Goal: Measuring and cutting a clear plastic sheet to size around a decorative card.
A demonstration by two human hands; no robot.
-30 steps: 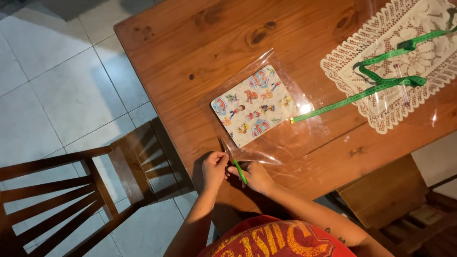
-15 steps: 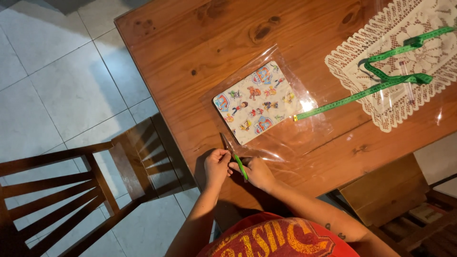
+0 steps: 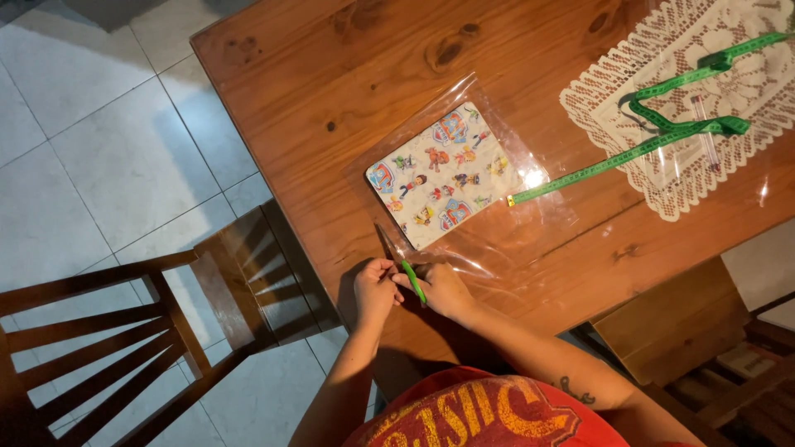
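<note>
where right hand (image 3: 443,288) grips green pen (image 3: 412,281), plastic sleeve (image 3: 464,178) lies just beyond.

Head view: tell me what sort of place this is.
Probably a home dining room: a varnished wooden table with a lace doily, a slatted wooden chair and pale floor tiles. Both hands work scissors on clear plastic.

The person wears a red shirt (image 3: 489,414) with big yellow lettering; both arms are bare, with a small dark tattoo (image 3: 573,389) on the right forearm.
</note>
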